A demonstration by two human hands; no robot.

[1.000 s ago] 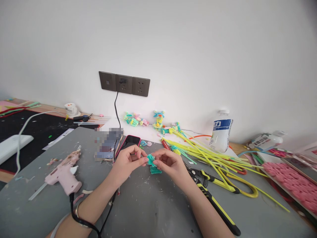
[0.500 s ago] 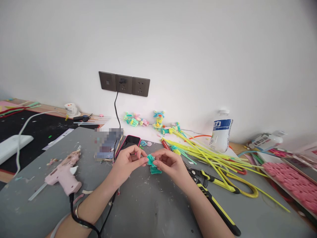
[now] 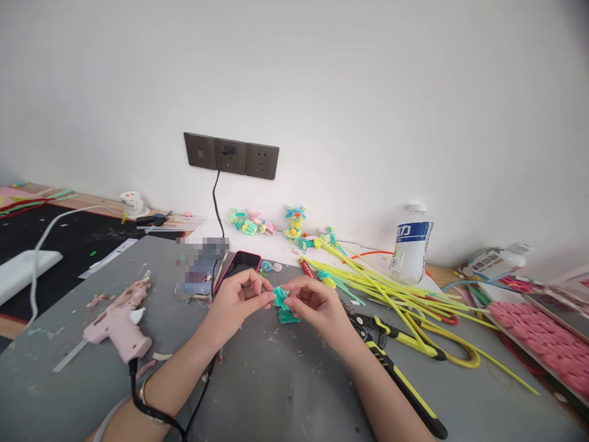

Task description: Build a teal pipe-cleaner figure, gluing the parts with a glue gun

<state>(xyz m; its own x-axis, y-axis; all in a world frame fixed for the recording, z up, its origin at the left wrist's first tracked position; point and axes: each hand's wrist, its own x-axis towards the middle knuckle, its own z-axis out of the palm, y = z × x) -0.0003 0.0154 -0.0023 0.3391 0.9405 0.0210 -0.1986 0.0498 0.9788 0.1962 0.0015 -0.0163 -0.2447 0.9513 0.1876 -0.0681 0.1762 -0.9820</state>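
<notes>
Between both sets of fingertips is a small teal piece of bent pipe cleaner (image 3: pixel 280 297), held just above the grey mat. My left hand (image 3: pixel 243 299) pinches it from the left, thumb against forefinger. From the other side my right hand (image 3: pixel 315 302) pinches the same piece, its fingers curled and partly covering it. Right below, a second teal folded piece (image 3: pixel 289 316) shows; I cannot tell whether it is joined to the held one. Black-and-yellow pliers (image 3: pixel 396 368) lie beside my right forearm.
A pink glue gun (image 3: pixel 120 328) lies at left, its black cable crossing my left forearm. Yellow pipe cleaners (image 3: pixel 391 288) spread out at right, near a white bottle (image 3: pixel 411 245). Two phones, one with a pink edge (image 3: pixel 243 263), lie behind my left hand. Small pipe-cleaner figures (image 3: pixel 294 224) line the wall.
</notes>
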